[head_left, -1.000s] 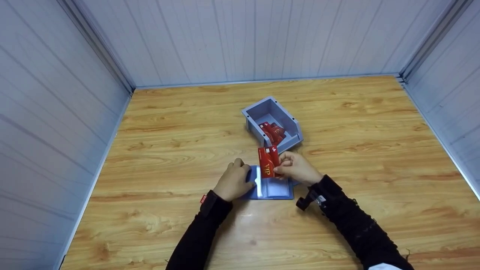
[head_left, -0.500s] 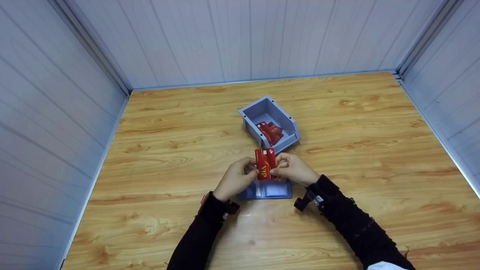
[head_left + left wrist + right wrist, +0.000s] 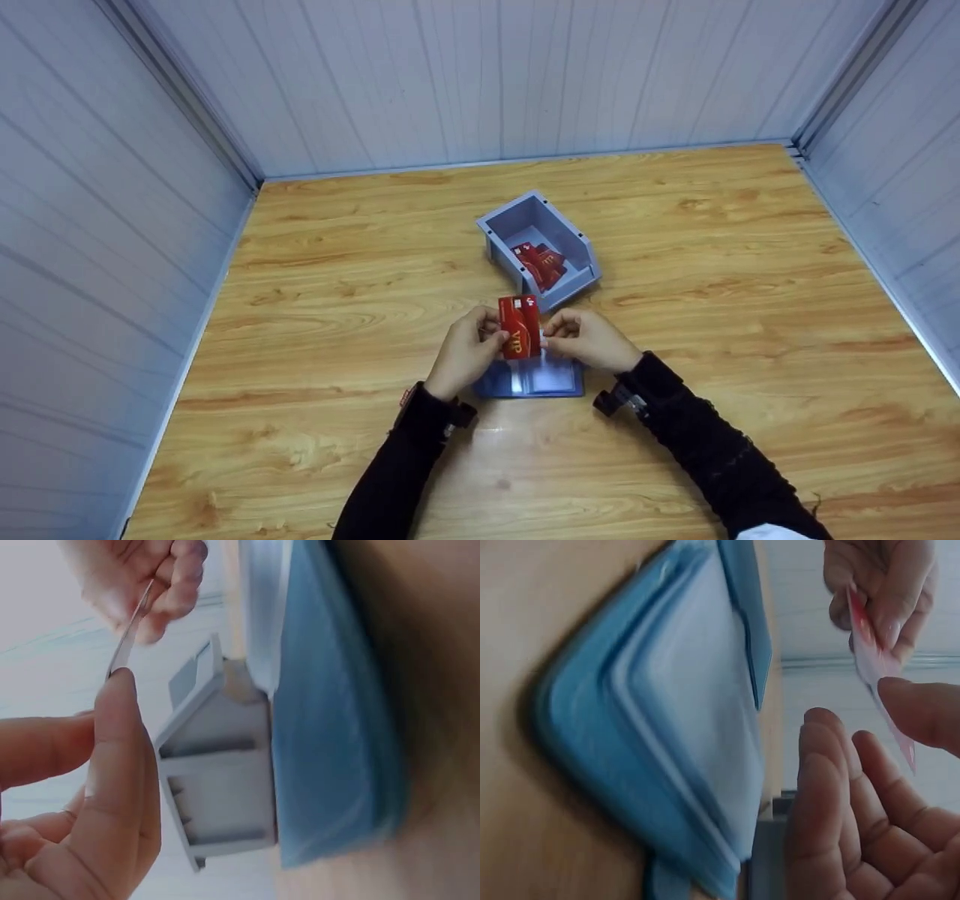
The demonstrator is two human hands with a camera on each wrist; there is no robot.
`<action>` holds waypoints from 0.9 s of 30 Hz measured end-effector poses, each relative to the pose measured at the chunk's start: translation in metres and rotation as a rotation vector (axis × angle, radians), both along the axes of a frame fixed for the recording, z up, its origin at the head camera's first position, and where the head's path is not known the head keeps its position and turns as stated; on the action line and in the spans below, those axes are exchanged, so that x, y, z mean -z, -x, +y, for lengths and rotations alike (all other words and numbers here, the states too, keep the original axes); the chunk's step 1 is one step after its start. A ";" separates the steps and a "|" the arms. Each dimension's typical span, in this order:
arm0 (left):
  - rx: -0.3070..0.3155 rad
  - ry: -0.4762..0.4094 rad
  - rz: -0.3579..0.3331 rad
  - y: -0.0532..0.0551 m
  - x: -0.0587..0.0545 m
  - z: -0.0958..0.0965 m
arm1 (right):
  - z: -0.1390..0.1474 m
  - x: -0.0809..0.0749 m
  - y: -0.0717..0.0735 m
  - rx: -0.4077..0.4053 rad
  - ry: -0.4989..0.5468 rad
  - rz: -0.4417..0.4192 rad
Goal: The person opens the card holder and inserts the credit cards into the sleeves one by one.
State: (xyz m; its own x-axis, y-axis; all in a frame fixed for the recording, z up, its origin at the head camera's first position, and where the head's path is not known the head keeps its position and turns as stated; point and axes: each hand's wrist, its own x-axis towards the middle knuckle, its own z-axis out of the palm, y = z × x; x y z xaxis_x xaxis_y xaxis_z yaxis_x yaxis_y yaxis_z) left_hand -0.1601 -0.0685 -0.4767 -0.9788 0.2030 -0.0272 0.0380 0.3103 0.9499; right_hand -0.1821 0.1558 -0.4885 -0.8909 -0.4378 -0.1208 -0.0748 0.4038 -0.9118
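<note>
In the head view, my left hand (image 3: 466,354) pinches a red VIP card (image 3: 516,327) by its left side, holding it upright above a blue card holder (image 3: 489,384). My right hand (image 3: 592,341) is at the card's right edge. The right wrist view shows its thumb (image 3: 922,711) against the card (image 3: 868,664), the other fingers bent loosely and apart from it. Beneath both hands, the card holder (image 3: 577,716) lies open on the table with clear plastic sleeves (image 3: 697,682) showing. The held card covers part of the holder in the head view.
Just beyond the hands stands a grey bin (image 3: 517,217) with several red cards (image 3: 541,266) inside. The wooden table (image 3: 337,285) is bounded by pale panel walls (image 3: 450,82) at the back and both sides.
The left hand has risen from the card holder and taken hold of the card's left side. The card has shifted left, partly out of the right hand's fingers.
</note>
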 end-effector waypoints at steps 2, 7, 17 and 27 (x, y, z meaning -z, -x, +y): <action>-0.011 -0.002 -0.008 0.001 -0.002 -0.004 | 0.003 -0.002 0.000 0.004 -0.067 0.048; -0.016 0.010 -0.015 0.003 -0.005 -0.013 | 0.009 -0.002 0.001 -0.023 -0.268 0.182; 0.010 0.171 -0.019 0.008 0.003 -0.023 | 0.007 0.001 -0.001 -0.063 -0.506 0.324; 0.062 0.190 -0.036 0.006 0.011 -0.015 | 0.005 0.001 -0.001 -0.062 -0.516 0.305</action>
State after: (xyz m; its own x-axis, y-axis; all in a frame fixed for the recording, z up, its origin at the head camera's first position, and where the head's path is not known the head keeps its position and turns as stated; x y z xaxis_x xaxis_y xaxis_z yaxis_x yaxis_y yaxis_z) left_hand -0.1665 -0.0837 -0.4873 -0.9623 0.2506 -0.1059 0.0291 0.4819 0.8758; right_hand -0.1808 0.1611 -0.4897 -0.8935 -0.4428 -0.0747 -0.3396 0.7750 -0.5329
